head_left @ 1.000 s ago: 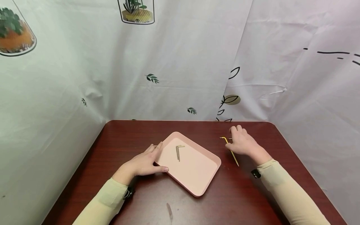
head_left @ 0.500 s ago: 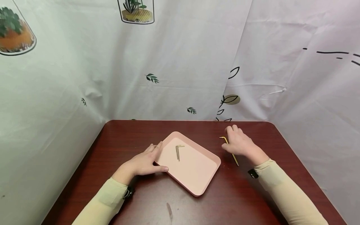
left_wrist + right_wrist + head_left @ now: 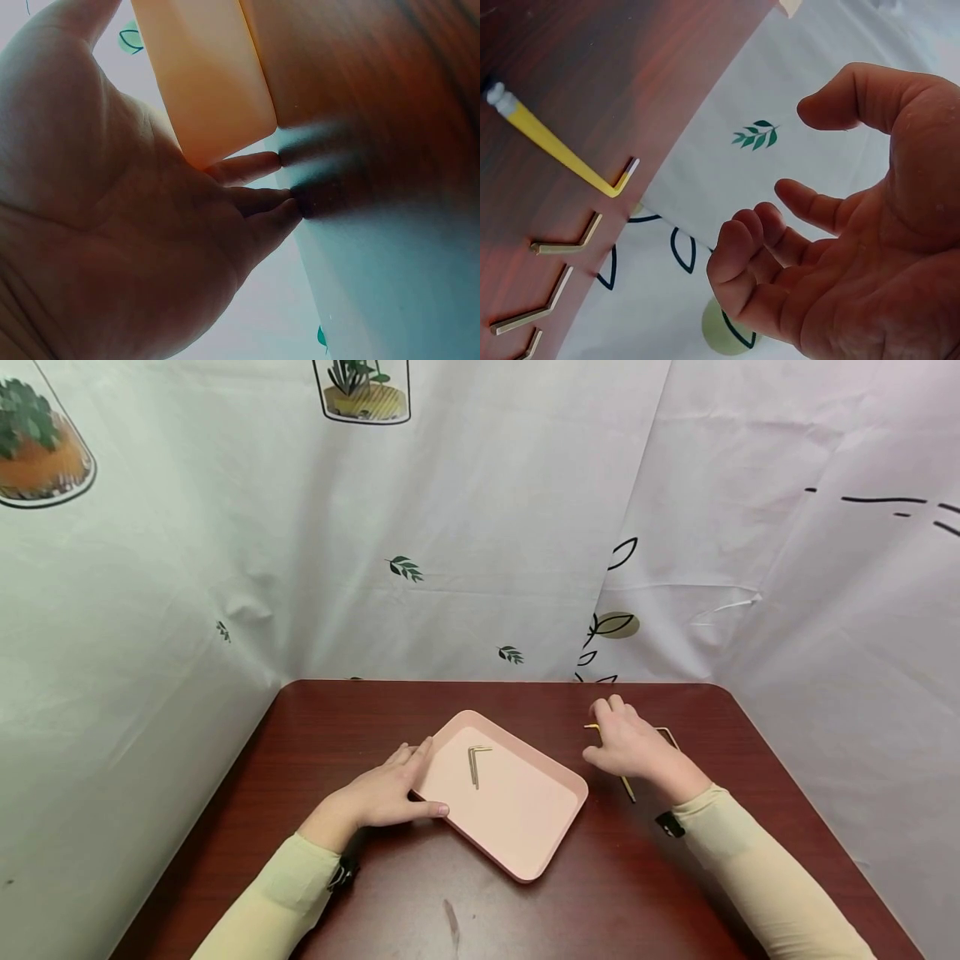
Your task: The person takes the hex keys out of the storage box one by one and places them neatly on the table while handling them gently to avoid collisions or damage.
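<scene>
My left hand (image 3: 386,792) rests against the left side of a pink tray (image 3: 517,831), thumb and fingers spread along the rim. Two L-shaped brass-coloured hex keys (image 3: 474,768) lie inside it. To the right, my right hand (image 3: 633,745) hovers over a yellow hex key (image 3: 559,154) on the table, partly covering it in the head view. Its fingers are bent loosely, with nothing between them and the thumb in the right wrist view. Bare brass-coloured hex keys (image 3: 536,315) lie beside the yellow one, mostly hidden behind the hand in the head view.
The dark reddish-brown table (image 3: 375,910) has a rounded far edge, with a printed white cloth (image 3: 465,527) hanging behind and along both sides. A smear mark (image 3: 452,922) shows on the near part of the tabletop.
My right hand has moved left across the yellow hex key, and another hex key has come into view behind its wrist. My left hand and the tray have stayed put.
</scene>
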